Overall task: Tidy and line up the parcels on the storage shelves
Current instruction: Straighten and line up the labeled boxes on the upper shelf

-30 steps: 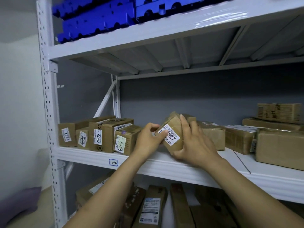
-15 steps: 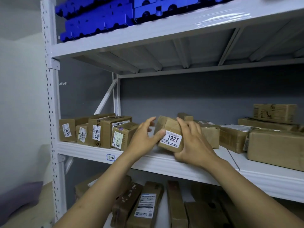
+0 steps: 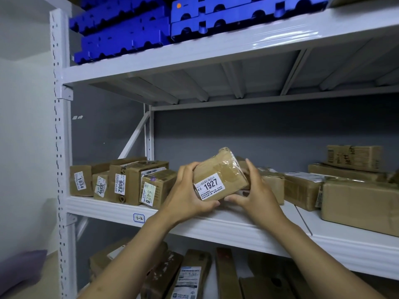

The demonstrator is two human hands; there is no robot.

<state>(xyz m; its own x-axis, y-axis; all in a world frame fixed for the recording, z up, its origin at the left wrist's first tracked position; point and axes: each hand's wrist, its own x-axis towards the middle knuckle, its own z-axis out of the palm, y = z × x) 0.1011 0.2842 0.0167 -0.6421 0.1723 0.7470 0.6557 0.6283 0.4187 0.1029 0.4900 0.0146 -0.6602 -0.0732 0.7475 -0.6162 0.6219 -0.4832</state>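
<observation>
Head view: left hand (image 3: pixel 187 190) and right hand (image 3: pixel 257 197) clasp the ends of a small brown taped cardboard parcel labelled 1927 (image 3: pixel 218 175). Change: half a second ago it stood on the white metal shelf (image 3: pixel 216 227); it is now raised above the shelf's front and tilted back with its label forward, probably to go beside the row of labelled brown boxes (image 3: pixel 127 182) on the left. Hidden: the parcel's underside and the boxes behind the right hand.
</observation>
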